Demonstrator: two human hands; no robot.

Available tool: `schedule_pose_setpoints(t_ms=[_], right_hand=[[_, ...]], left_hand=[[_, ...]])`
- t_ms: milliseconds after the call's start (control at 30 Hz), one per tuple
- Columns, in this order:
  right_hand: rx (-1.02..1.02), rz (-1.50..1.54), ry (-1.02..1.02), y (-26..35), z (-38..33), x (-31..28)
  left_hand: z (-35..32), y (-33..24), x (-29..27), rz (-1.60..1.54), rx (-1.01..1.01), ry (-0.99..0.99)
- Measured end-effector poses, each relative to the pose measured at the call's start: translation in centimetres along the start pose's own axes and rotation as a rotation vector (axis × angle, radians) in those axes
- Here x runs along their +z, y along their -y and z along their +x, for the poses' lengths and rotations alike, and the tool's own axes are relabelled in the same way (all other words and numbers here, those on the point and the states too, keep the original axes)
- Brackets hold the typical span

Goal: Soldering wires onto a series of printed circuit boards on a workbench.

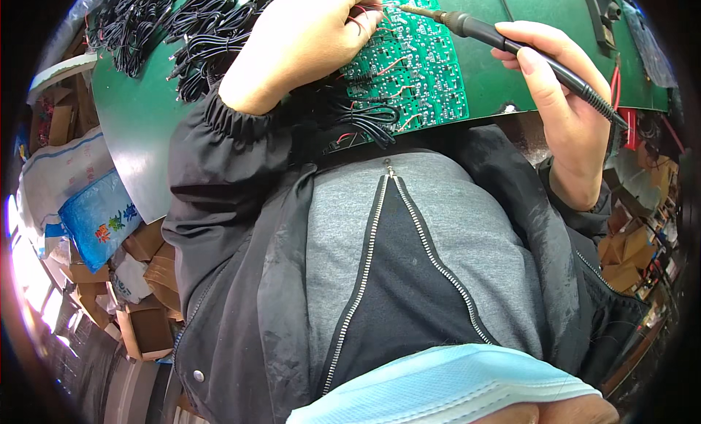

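Note:
A green circuit board panel (431,81) crowded with small components lies on the green tabletop in front of me. My right hand (558,81) grips a black soldering iron (478,28) like a pen, its tip pointing left over the board's far part. Close to that tip, my left hand (321,37) pinches a thin red wire (365,9) between thumb and fingers at the board's left side. Several short wires stand along the board's nearer rows. A coiled black cable (369,117) hangs at the board's near left corner.
Bundles of black cables (208,48) are heaped at the far left of the green table (135,132). A blue and white bag (98,216) and open cardboard boxes (150,329) stand on the left below. More cardboard (628,256) lies low on the right. A dark stand (602,19) sits at the far right.

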State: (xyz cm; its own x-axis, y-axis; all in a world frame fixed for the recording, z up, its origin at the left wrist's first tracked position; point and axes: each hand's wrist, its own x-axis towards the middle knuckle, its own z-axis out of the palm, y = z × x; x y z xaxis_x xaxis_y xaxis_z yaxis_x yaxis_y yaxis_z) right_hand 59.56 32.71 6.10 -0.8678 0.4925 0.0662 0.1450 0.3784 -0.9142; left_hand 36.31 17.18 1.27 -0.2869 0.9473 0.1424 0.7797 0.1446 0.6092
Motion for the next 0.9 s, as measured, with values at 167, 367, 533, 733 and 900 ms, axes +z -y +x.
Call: schedule_pose_setpoints(t_ms=[167,367,533,733,900], right_hand=[[0.027,0.009,0.018,-0.11,0.11,0.05],[0.026,0.014,-0.001,-0.04,-0.03,0.07],[0.015,-0.007,-0.013,-0.29,-0.12,-0.40],[0.018,-0.011,-0.012,0.00,-0.17,-0.20],[0.058,0.006,0.033,0.20,-0.01,0.06]], left_hand=[[0.75,-0.58,-0.39,0.006,-0.078,-0.012],[0.27,0.17,0.37,0.022,-0.017,-0.077],[0.25,-0.53,-0.14,0.087,0.001,0.014],[0.23,-0.50,-0.25,0.036,-0.038,0.048],[0.30,-0.57,-0.17,0.064,-0.025,0.054]])
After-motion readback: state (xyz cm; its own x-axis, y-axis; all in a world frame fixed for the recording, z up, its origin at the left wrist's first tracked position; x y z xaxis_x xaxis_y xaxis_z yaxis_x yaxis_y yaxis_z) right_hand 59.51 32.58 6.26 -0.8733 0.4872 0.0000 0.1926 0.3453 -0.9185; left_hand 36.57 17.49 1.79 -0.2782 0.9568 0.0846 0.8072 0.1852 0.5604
